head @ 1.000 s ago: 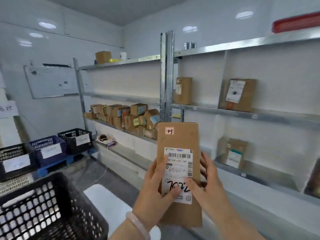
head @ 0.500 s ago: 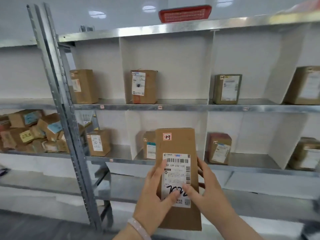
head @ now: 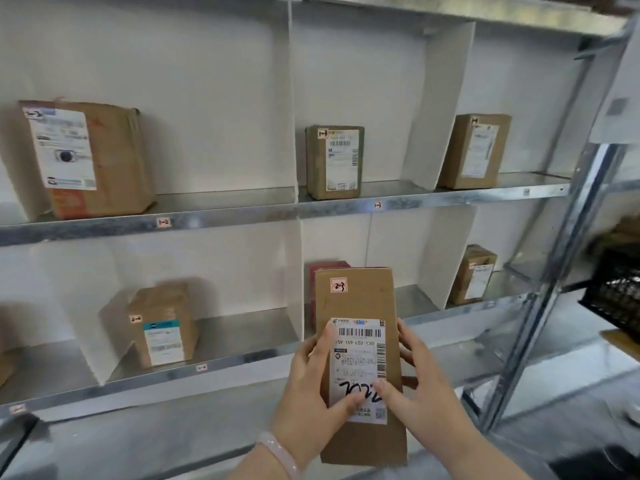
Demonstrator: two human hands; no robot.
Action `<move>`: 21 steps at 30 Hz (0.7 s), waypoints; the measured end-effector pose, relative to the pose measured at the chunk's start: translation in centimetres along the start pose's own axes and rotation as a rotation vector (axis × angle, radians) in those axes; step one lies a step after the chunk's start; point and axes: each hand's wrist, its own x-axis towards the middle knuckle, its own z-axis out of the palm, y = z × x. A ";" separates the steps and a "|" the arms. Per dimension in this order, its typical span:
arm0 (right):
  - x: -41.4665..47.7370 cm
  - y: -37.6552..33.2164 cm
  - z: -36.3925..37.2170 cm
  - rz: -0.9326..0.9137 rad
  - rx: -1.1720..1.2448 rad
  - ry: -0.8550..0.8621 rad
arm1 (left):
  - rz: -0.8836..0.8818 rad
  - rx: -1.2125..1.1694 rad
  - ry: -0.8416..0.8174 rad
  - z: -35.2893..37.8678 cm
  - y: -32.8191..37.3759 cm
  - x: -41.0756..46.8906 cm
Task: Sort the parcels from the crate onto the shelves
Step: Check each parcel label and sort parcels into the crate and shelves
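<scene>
Head view is now swung from the crate to the shelves; the parcel (head: pixel 360 362) (sticker 2-3) is held upright by fingers of both hands, left hand (head: pixel 311 389), right hand (head: pixel 420 386), before the red-boxed bay (head: pixel 408 299), so placement seems next.

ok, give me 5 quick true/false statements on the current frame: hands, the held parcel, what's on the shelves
1. Both hands hold one parcel. True: the left hand and right hand grip the tall brown parcel at its sides.
2. The held parcel lies flat on a shelf. False: it is upright in the air, in front of the lower shelf.
3. Its small red sticker sits above the white shipping label. True.
4. The upper shelf is bare. False: three brown boxes stand on it, one per compartment.
5. A bracelet is on the right wrist. False: it is on the left wrist.
</scene>
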 end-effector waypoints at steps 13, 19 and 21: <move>6.6 6.0 -1.8 0.148 -0.154 0.107 | 0.095 -0.018 -0.196 5.6 -3.3 11.0; 8.7 8.3 -2.8 0.142 -0.254 0.123 | 0.182 0.048 -0.129 7.7 -4.4 14.3; 9.3 9.2 -3.3 0.132 -0.295 0.097 | 0.177 0.067 -0.096 8.7 -4.7 15.4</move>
